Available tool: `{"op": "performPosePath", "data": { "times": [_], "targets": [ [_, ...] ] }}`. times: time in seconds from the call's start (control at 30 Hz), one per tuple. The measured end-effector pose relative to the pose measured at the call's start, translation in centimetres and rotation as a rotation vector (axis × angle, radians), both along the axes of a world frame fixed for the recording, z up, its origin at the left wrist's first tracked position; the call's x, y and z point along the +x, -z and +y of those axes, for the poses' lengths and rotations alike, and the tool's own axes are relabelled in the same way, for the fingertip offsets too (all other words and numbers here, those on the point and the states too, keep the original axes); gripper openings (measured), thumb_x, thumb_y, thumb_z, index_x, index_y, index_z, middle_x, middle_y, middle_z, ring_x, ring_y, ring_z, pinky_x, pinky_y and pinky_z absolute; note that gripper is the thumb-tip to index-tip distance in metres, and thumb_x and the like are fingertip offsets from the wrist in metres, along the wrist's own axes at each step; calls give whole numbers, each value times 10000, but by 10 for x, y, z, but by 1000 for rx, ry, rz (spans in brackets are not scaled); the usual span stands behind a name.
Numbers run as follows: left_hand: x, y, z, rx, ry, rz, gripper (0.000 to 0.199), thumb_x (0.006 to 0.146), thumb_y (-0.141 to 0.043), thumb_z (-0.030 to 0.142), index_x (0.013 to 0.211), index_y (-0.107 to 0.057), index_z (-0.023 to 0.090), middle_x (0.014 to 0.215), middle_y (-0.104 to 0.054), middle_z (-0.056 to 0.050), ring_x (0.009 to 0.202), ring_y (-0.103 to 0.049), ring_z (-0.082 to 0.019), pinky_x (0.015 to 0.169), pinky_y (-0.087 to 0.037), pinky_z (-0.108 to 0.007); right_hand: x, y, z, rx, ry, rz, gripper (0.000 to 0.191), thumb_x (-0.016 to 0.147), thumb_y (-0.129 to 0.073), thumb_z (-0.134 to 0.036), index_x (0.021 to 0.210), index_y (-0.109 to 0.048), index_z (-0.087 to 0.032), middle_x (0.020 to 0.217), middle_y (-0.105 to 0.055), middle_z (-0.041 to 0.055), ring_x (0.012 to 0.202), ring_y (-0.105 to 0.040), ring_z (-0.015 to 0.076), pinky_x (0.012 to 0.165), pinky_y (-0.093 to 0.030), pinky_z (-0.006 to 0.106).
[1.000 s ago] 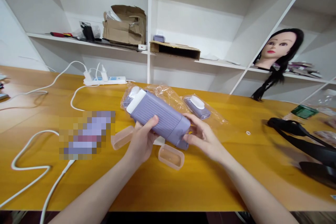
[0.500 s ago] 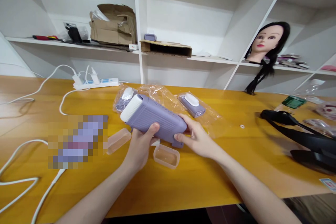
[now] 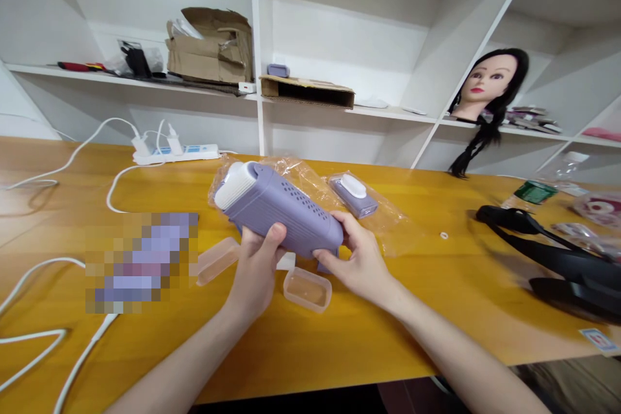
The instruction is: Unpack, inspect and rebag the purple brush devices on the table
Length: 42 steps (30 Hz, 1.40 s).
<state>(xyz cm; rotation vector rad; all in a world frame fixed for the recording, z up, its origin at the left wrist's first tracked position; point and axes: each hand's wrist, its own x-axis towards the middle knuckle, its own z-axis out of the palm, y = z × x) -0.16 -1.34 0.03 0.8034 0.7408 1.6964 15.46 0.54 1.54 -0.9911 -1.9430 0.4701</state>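
Observation:
Between my two hands is a long purple plastic case (image 3: 286,213), held tilted above the table. It has ribbed sides, a row of small holes along its upper face and a white ribbed end at the left. My left hand (image 3: 259,265) is wrapped round its lower left side, thumb on the near face. At the right end my right hand (image 3: 361,259) grips it between thumb and fingers. Below it lie a translucent tray (image 3: 307,289), a second translucent tray (image 3: 217,261) and a small white piece (image 3: 286,261), partly covered. Behind the case is crumpled clear plastic wrap (image 3: 303,178).
A smaller purple box with a white top (image 3: 354,194) lies in film. A blurred-out purple object (image 3: 150,259) with a white cable lies left, a power strip (image 3: 179,154) behind. Black headgear (image 3: 548,246) and a bottle (image 3: 536,191) stand right. Shelves hold cardboard and a mannequin head (image 3: 490,81).
The case has rolled a little in my hands, so its holed face shows more. Its white end has shifted slightly left and down. Both hands keep their hold.

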Motion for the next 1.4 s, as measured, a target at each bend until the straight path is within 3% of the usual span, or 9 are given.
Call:
{"op": "performPosePath", "data": {
  "times": [0.13, 0.27, 0.47, 0.57, 0.73, 0.97, 1.1, 1.27, 1.4],
  "targets": [
    [-1, 0, 0, 32, 3, -14, 484, 769, -641, 321, 1211, -443, 323, 1184, -607, -17, 1107, -561, -211, 884, -483, -353, -1, -3, 3, -171, -74, 65, 449, 660, -674, -210, 1081, -518, -204, 909, -627, 28, 732, -584, 158, 666, -510, 314],
    [-1, 8, 2, 37, -47, 44, 469, 755, -652, 361, 1185, -471, 305, 1099, -636, -13, 1065, -575, -211, 888, -473, -362, -1, -4, 3, -288, -88, 64, 363, 619, -723, -222, 944, -564, -185, 825, -629, 9, 714, -587, 160, 649, -506, 314],
    [2, 12, -1, 51, -96, 266, 410, 564, -796, 250, 914, -584, 232, 828, -667, -5, 921, -621, -245, 840, -489, -369, -4, 0, 4, -303, -27, 15, 400, 560, -758, -185, 932, -611, -181, 837, -666, 14, 754, -612, 191, 696, -496, 348],
    [2, 8, -5, 37, -111, 341, 457, 502, -821, 204, 899, -598, 243, 756, -658, 3, 889, -629, -268, 807, -499, -378, -4, 0, 1, -250, -35, 7, 384, 578, -754, -234, 933, -614, -185, 812, -663, 6, 725, -611, 179, 661, -484, 319],
    [-1, 11, -6, 57, -156, 241, 454, 555, -801, 233, 929, -545, 278, 883, -648, 25, 837, -618, -196, 756, -501, -308, -6, -5, -9, -172, 30, -21, 312, 535, -768, -324, 742, -566, -206, 642, -585, -48, 594, -541, 135, 539, -419, 257],
    [13, 5, -9, 144, -35, 257, 485, 663, -735, 250, 1067, -468, 279, 1090, -602, -8, 1019, -579, -182, 844, -485, -281, -12, -2, -13, -123, 112, 44, 300, 589, -725, -389, 715, -523, -207, 636, -564, -34, 568, -522, 129, 513, -404, 252],
    [12, 3, -8, 72, -39, 247, 522, 591, -782, 258, 1006, -465, 258, 984, -624, -8, 932, -607, -198, 808, -507, -312, -18, 5, -14, 80, 181, -27, 292, 617, -668, -364, 644, -416, -220, 598, -502, -28, 533, -477, 126, 502, -386, 260],
    [6, 0, -8, -77, -78, 156, 484, 584, -769, 290, 1011, -545, 239, 990, -636, -22, 1064, -562, -262, 918, -477, -394, -22, 19, -8, 485, 245, -275, 112, 686, -521, -303, 714, -468, -209, 660, -547, 44, 634, -514, 188, 564, -430, 317],
    [6, -5, -9, -21, -82, 148, 472, 590, -749, 226, 1024, -572, 273, 1023, -643, -3, 1113, -539, -255, 936, -475, -372, -22, 23, -3, 562, 238, -350, 140, 738, -494, -310, 809, -518, -192, 763, -605, 77, 753, -573, 216, 641, -469, 342]
  ]
}}
